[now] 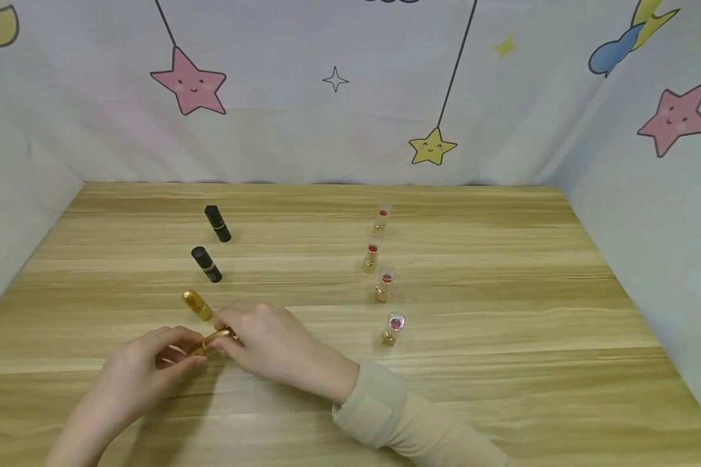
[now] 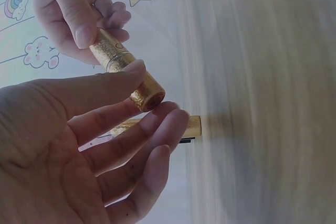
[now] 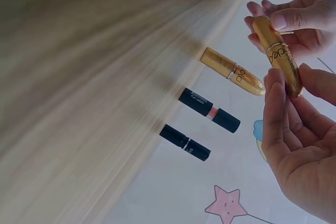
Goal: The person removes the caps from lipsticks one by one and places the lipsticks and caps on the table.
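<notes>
Both hands hold one gold lipstick (image 1: 215, 337) by its two ends, low over the near left of the table. The left hand (image 1: 143, 364) pinches its base end between thumb and forefinger, the other fingers loosely spread in the left wrist view. At the rounded cap end, the right hand (image 1: 274, 344) grips with thumb and fingers. Dark lettering and a thin ring around the middle of the held lipstick (image 3: 274, 51) show in the right wrist view. Just beyond the hands stands a second gold lipstick (image 1: 197, 305), upright and capped.
Behind the gold one, a black lipstick with a pink band (image 1: 207, 264) and another black lipstick (image 1: 217, 224) stand in a row. Several clear-capped lipsticks (image 1: 384, 285) form a second row right of centre. A white printed curtain (image 1: 280, 143) borders the wooden table (image 1: 502, 363).
</notes>
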A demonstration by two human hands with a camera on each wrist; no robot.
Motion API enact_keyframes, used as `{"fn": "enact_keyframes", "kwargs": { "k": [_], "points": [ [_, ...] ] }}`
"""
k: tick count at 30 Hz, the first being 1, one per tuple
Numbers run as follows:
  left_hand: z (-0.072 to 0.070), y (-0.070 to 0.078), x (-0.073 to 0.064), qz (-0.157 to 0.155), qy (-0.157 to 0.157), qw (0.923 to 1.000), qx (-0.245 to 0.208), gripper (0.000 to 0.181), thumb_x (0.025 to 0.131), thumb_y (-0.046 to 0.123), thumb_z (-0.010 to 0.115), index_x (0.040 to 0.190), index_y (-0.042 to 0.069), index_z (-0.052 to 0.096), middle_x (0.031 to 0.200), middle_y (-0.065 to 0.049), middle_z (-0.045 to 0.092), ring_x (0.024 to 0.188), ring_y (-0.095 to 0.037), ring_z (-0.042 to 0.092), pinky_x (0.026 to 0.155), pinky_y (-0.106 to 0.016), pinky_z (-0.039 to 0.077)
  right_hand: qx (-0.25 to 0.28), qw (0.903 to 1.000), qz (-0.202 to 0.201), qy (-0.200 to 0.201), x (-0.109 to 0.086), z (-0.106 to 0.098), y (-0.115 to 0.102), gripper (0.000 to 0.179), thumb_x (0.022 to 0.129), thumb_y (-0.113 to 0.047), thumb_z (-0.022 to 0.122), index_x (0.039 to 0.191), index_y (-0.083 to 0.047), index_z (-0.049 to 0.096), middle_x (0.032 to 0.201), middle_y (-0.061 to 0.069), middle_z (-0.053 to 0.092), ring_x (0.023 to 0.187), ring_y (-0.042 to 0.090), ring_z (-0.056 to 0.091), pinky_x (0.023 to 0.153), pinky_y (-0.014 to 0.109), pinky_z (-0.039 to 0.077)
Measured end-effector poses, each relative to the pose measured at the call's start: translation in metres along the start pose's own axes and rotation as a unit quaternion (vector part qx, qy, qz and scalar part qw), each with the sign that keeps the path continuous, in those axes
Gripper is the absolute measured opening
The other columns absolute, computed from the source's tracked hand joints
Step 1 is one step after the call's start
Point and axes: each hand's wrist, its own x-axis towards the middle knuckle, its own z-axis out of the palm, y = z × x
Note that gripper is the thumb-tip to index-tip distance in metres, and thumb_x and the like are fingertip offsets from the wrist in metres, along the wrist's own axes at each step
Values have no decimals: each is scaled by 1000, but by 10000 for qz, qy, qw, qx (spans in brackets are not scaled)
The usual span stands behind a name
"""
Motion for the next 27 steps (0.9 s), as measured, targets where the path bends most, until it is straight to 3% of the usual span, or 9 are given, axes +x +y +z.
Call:
{"fn": "enact_keyframes", "kwargs": {
  "k": [10, 27],
  "points": [
    [0, 1, -1, 94, 59, 9999, -95, 23, 77, 19, 79, 98, 16, 71, 91, -1, 73, 69, 4, 61, 62, -22, 50, -45, 10000, -30, -11, -1, -1, 1, 16, 94, -27, 62, 102, -15, 67, 90, -9, 65, 69, -4, 47, 58, 5, 35],
    [4, -5, 0, 597, 456, 9971, -146, 24, 73, 16, 82, 94, 18, 71, 82, 6, 72, 69, 13, 54, 60, -21, 50, -76, 9999, -86, 29, -3, -1, 2, 16, 93, -27, 62, 103, -15, 67, 93, -9, 66, 71, -4, 47, 59, 5, 34]
  ]
}}
